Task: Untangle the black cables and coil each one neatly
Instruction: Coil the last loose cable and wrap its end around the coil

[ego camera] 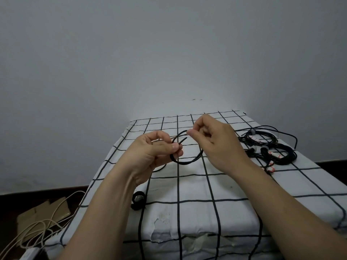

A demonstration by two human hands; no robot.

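A thin black cable [185,162] forms a small loop in the air between my hands, above a checked cloth. My left hand [153,153] pinches the loop's left side between thumb and fingers, and the cable's short free end sticks up past the thumb. My right hand [214,141] pinches the top right of the loop with thumb and forefinger. More of the same cable trails down behind my left hand onto the cloth. At the right lie other black cables [270,145] in a loose pile with white and red tags.
The white cloth with a black grid [197,188] covers a raised block against a grey wall. A small black roll [138,199] sits at its left edge. On the dark floor at lower left lie cardboard [43,212] and pale cords [37,229].
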